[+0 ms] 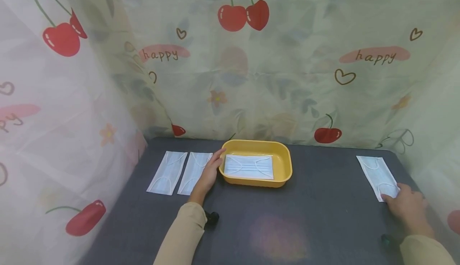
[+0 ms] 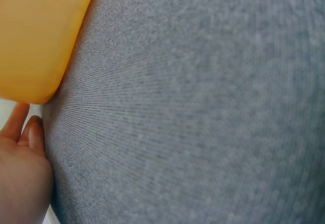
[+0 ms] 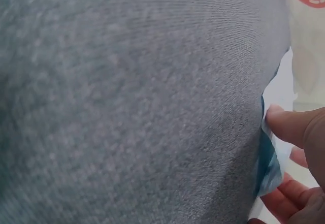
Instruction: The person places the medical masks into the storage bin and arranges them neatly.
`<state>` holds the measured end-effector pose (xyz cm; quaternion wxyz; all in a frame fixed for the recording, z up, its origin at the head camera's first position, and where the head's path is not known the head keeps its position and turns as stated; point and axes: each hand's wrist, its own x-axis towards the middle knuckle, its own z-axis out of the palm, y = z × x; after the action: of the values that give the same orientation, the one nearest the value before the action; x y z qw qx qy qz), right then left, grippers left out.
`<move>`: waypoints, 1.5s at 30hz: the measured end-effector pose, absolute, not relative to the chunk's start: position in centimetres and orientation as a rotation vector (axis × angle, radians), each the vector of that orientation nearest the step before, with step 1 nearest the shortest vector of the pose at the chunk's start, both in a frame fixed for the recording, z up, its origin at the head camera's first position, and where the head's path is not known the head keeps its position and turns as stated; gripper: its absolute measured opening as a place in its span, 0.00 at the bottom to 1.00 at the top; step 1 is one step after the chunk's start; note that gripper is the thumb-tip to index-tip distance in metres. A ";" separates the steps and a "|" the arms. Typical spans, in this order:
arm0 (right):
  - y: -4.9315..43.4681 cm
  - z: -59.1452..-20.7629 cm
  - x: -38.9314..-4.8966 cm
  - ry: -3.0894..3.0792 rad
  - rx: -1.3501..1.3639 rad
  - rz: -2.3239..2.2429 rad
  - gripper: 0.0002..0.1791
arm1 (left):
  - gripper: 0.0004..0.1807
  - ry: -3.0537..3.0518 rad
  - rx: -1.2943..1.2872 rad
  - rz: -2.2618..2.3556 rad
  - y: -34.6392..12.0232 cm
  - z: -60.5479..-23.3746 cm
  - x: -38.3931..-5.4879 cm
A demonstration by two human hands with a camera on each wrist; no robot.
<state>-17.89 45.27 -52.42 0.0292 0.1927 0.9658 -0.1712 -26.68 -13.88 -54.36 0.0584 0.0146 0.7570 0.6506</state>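
Observation:
A yellow plastic basin (image 1: 284,165) stands on the table's far half, and one face mask (image 1: 249,166) lies flat inside it. My left hand (image 1: 208,177) is at the basin's left end, its extended fingers against the rim; the left wrist view shows the fingertips (image 2: 23,109) by the basin's corner. At the far right, my right hand (image 1: 407,207) pinches the near end of another mask (image 1: 377,175). In the right wrist view the thumb (image 3: 287,122) presses on top of that mask (image 3: 269,158), whose edge curls up off the table, with fingers below.
Two more masks lie left of the basin: an outer one (image 1: 167,173) and an inner one (image 1: 192,171), partly behind the left hand. The dark cloth-covered table (image 1: 323,217) meets cherry-printed curtains (image 1: 251,77) at its back and sides.

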 end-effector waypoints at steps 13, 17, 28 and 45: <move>45.6 -52.3 -18.0 2.820 0.709 -0.608 0.43 | 0.25 2.297 0.023 1.959 -13.8 -54.2 -26.5; 45.7 -52.4 -18.0 2.831 0.660 -0.632 0.42 | 0.25 2.300 0.030 1.959 -13.8 -54.3 -26.5; 45.5 -52.2 -18.2 2.921 0.700 -0.947 0.36 | 0.26 2.248 0.044 1.965 -13.9 -54.2 -27.1; 44.2 -50.6 -18.5 2.883 0.989 -1.331 0.33 | 0.25 2.312 0.032 1.945 -13.8 -54.2 -26.7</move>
<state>-18.46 44.20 -50.63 -0.0922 0.2962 0.8631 -0.3985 -26.65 -13.76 -54.23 0.0600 0.0106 0.7638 0.6426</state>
